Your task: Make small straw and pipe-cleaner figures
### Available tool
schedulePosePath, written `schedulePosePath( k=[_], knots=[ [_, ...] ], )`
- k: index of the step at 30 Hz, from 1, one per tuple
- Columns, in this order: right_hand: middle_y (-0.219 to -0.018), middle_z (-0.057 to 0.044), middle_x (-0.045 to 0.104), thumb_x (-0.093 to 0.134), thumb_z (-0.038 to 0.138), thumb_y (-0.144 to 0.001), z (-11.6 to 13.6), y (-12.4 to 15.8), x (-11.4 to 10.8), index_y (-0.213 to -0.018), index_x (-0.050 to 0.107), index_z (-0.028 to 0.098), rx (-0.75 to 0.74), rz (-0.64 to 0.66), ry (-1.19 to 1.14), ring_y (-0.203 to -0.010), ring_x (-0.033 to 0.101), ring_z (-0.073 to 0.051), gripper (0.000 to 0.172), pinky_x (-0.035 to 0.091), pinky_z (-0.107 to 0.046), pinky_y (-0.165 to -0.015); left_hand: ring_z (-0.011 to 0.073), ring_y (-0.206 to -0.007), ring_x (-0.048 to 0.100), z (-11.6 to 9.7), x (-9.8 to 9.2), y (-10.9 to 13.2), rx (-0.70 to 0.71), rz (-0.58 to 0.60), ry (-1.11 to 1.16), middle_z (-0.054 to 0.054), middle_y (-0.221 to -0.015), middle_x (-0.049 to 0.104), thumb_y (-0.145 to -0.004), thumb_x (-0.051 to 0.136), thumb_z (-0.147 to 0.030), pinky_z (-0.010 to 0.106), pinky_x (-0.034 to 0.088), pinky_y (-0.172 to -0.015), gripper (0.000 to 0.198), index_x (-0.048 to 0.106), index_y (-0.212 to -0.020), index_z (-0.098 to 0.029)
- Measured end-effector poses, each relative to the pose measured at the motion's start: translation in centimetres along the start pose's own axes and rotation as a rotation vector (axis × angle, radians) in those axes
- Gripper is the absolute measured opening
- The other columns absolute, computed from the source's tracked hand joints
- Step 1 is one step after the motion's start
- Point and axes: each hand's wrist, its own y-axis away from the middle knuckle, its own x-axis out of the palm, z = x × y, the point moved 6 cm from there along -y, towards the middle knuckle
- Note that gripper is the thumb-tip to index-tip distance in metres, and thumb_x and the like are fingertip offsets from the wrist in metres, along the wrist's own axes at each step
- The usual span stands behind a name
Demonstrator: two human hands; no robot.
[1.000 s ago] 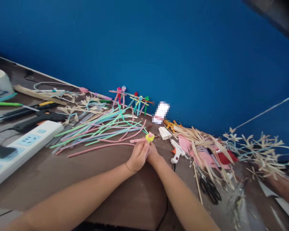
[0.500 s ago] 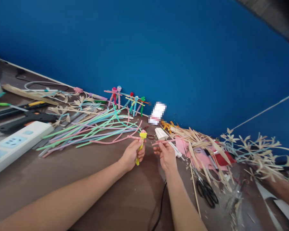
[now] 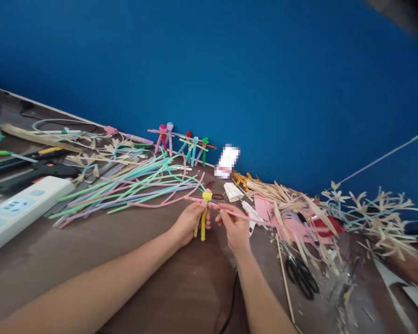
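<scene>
From the head camera, the left hand [image 3: 190, 224] was clenched in a pinch on a small pipe-cleaner figure [image 3: 204, 218], whose yellow stems hung down toward the person. The right hand [image 3: 235, 227] grasped a long pink pipe cleaner [image 3: 254, 221] between thumb and fingers, just right of the figure. That pink stem ran across the figure's yellow-wrapped top, its long axis slanting from beyond the left hand down past the right hand. Whether it was already twisted on, I cannot tell. The figure stood between the hands, nearer the left. Beyond the grip lay a heap of pastel pipe cleaners [image 3: 135, 190]; right of it sat a white glue gun [image 3: 251, 215] and black-handled scissors [image 3: 301, 277].
</scene>
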Motion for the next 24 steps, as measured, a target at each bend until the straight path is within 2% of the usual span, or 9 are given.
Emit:
schedulePosePath(
  k=[4,9,13,24],
  knots=[
    [-0.078,-0.003,0.062,0.053,0.027,-0.073,-0.2,-0.1,0.1,-0.083,0.063,0.020,-0.044,0.004,0.116,-0.052,0.049,-0.010,0.016,0.042,-0.024,-0.049,0.0083,-0.040,0.047,0.2,0.2,0.1,-0.014,0.013,0.015,-0.003,-0.050,0.049,-0.073,0.052,-0.031,0.022,0.043,-0.043,0.015,0.048,-0.072,-0.016],
    [-0.080,-0.003,0.061,0.052,0.024,-0.074,0.5,-0.1,0.2,-0.083,0.066,0.023,-0.156,-0.009,0.174,-0.071,0.055,-0.016,0.016,0.044,-0.029,-0.066,0.0083,-0.040,0.046,0.5,0.3,0.1,-0.017,0.035,0.019,-0.004,-0.048,0.048,-0.072,0.053,-0.033,0.022,0.043,-0.043,0.017,0.048,-0.074,-0.016],
    [-0.080,-0.003,0.063,0.050,0.022,-0.076,0.9,0.0,0.5,-0.085,0.066,0.023,-0.182,-0.015,0.217,-0.078,0.056,-0.017,0.018,0.044,-0.031,-0.074,0.0087,-0.040,0.046,0.6,0.6,0.2,-0.021,0.069,0.012,-0.004,-0.048,0.049,-0.072,0.053,-0.035,0.023,0.044,-0.044,0.020,0.048,-0.076,-0.016],
    [-0.087,-0.003,0.065,0.052,0.021,-0.075,0.5,0.3,0.7,-0.086,0.065,0.021,-0.162,-0.050,0.232,-0.082,0.059,-0.017,0.017,0.045,-0.031,-0.078,0.0085,-0.039,0.045,0.6,0.1,-0.1,-0.013,0.039,0.044,-0.003,-0.046,0.048,-0.075,0.047,-0.039,0.023,0.043,-0.045,0.024,0.048,-0.072,-0.016]
  ],
)
